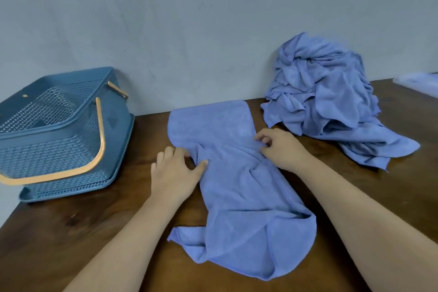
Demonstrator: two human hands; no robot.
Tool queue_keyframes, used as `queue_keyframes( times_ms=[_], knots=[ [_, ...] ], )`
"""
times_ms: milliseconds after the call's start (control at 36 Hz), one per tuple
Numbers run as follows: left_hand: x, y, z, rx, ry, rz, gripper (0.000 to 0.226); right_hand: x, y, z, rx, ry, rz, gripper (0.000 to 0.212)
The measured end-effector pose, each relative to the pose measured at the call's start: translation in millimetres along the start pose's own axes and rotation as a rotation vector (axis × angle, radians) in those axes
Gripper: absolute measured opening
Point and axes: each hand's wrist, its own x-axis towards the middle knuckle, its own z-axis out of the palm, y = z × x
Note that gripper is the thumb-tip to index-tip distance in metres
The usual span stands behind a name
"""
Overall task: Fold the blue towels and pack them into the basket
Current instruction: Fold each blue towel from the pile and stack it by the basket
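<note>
**Blue towel (239, 180) pinched at both side edges on a wooden table (71, 232)**

A plain grey-white wall (189, 19), faintly scuffed, fills the upper half of the view. Below it runs the dark brown table, its wood grain glossy and mottled.

The towel lies in the middle of the table, stretching away from the person. It is soft, fuzzy cloth. Its far end is flat with rounded corners, its middle is gathered into wrinkles, and its near end is turned over in loose flaps.

To its right, against the wall, sits a rumpled pile of towels (317, 92) in the same blue, with 1 corner trailing across the table.

At the table's left edge stands a blue plastic basket (59, 156), rectangular with perforated lattice walls and 2 tan handles (100, 140). A pale, blurred object (417, 80) lies at the far right.

The left hand (174, 173) rests at the towel's left edge. Its thumb and forefinger are closed narrowly on a fold of cloth and its other fingers are loosely spread. The right hand (282, 147) holds the right edge, its fingers curled in tight on bunched cloth.
</note>
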Motion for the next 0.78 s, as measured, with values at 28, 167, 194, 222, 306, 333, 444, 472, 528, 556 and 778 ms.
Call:
queue_keyframes(
  times_ms=[28, 167, 194, 222, 306, 333, 444, 472, 528, 556, 778],
  knots=[
    [4.2, -2.0, 0.3, -0.039, 0.003, -0.016, 0.040, 1.4, 4.3, -0.9, 0.034, 0.019, -0.004, 0.027],
    [6.6, -20.5, 0.3, -0.286, 0.009, -0.062, 0.016, 7.3, 26.2, -5.4, 0.182, 0.179, 0.048, 0.021],
    [4.9, -21.1, -1.2, -0.375, 0.016, -0.069, 0.017, 7.8, 27.8, -5.0, 0.219, 0.211, 0.059, 0.019],
    [2.8, -20.4, -2.3, -0.489, 0.020, -0.086, 0.019, 8.2, 27.7, -4.4, 0.241, 0.228, 0.063, 0.019],
    [-4.3, -15.9, -3.8, -0.710, 0.031, -0.117, 0.023, 12.0, 26.4, 1.6, 0.215, 0.232, 0.042, 0.017],
    [-5.7, -14.6, -4.0, -0.738, 0.029, -0.119, 0.023, 12.6, 26.3, 3.2, 0.205, 0.232, 0.037, 0.018],
    [-3.1, -16.0, -2.2, -0.805, -0.050, -0.104, 0.021, 16.0, 28.0, 6.6, 0.122, 0.228, -0.011, 0.022],
    [-3.5, -16.0, -1.6, -0.781, -0.074, -0.091, 0.022, 16.8, 28.4, 7.1, 0.095, 0.227, -0.036, 0.023],
    [-4.4, -15.8, 0.8, -0.743, -0.095, -0.065, 0.022, 17.4, 28.9, 7.0, 0.065, 0.235, -0.071, 0.022],
    [-4.0, -15.6, 1.5, -0.746, -0.079, -0.063, 0.021, 17.3, 29.4, 6.1, 0.053, 0.232, -0.075, 0.020],
    [8.6, -27.8, 1.5, -0.542, 0.110, 0.002, 0.014, 9.3, 47.1, 1.7, -0.068, 0.175, -0.129, 0.026]
  ],
)
